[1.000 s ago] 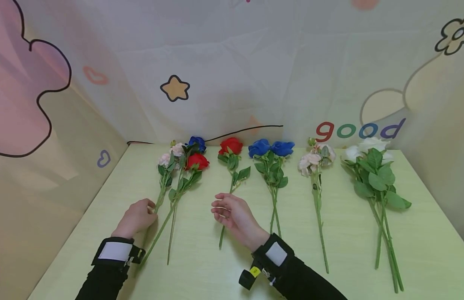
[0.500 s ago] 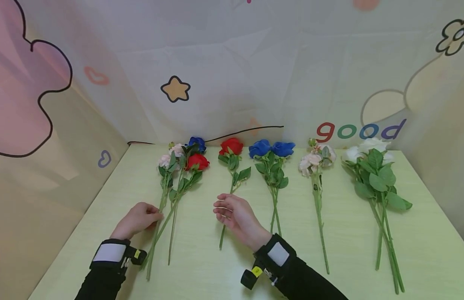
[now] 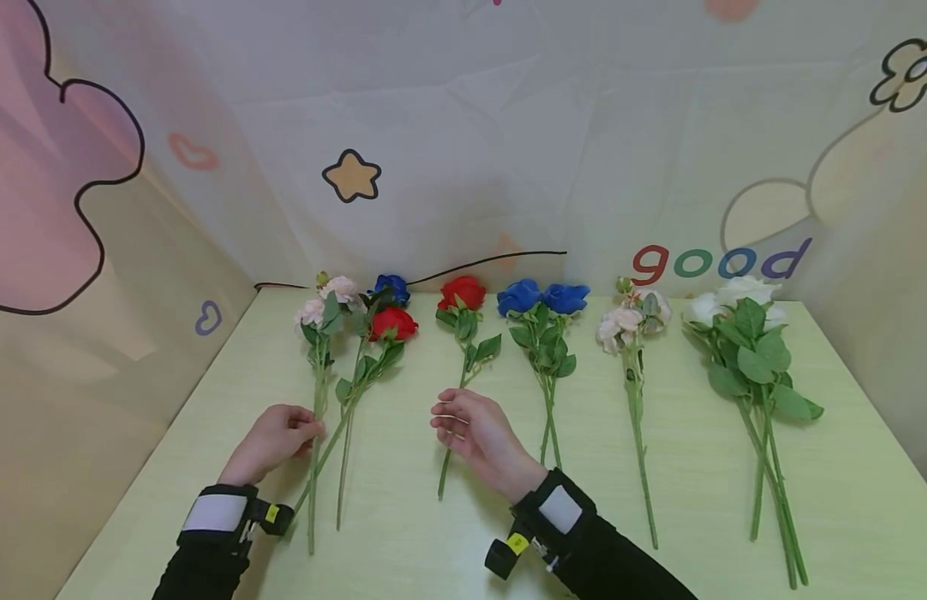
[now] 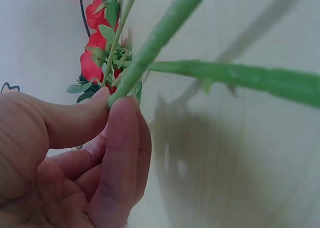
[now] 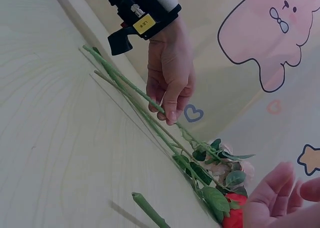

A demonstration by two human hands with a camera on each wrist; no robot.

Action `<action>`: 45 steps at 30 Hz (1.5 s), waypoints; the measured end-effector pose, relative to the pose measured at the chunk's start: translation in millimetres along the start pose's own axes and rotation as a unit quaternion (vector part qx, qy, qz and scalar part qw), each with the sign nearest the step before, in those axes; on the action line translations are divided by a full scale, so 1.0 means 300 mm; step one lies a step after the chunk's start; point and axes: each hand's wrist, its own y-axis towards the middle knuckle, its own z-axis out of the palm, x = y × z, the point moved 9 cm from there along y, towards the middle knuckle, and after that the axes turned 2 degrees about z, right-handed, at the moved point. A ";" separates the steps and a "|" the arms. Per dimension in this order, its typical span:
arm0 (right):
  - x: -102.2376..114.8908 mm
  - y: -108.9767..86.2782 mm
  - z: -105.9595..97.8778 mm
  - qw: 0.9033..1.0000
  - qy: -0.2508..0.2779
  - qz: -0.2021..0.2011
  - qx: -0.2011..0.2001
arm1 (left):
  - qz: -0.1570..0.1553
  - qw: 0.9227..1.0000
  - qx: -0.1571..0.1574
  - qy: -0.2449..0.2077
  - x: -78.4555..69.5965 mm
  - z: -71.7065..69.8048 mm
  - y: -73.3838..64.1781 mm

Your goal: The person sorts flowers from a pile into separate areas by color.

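Between thumb and fingers, my left hand (image 3: 279, 437) pinches the green stem (image 4: 155, 42) of a pale pink flower (image 3: 312, 313) at the table's left. Its blooms point to the back wall. Just right of it a red rose (image 3: 393, 323) lies slanted, its stem crossing under the pinched one, and a blue rose (image 3: 391, 288) lies behind. My right hand (image 3: 482, 437) hovers with relaxed, slightly bent fingers over the stem of another red rose (image 3: 463, 292), holding nothing. In the right wrist view, the left hand (image 5: 171, 80) grips the stem from above.
Two blue roses (image 3: 542, 297) with crossed stems lie right of centre. Further right are another pale pink flower (image 3: 621, 325) and a bunch of white roses (image 3: 743, 293). A printed cloth (image 3: 463, 167) hangs behind the pale table (image 3: 568, 533).
My left hand has shifted slightly right, then the pink flower's blooms have swung left, apart from the red rose, and its stem now stands straighter. The right hand has hardly moved.
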 end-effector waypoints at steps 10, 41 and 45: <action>0.024 0.006 -0.040 1.000 0.005 -0.007 -0.011 | 0.029 0.999 -0.019 -0.021 -0.037 -0.013 -0.013; 0.117 -0.017 -0.173 0.995 -0.092 -0.023 -0.023 | 0.145 0.981 0.063 -0.116 -0.362 0.241 -0.028; 0.130 -0.020 -0.191 0.992 -0.122 -0.025 -0.019 | 0.157 0.977 0.068 -0.127 -0.401 0.285 -0.027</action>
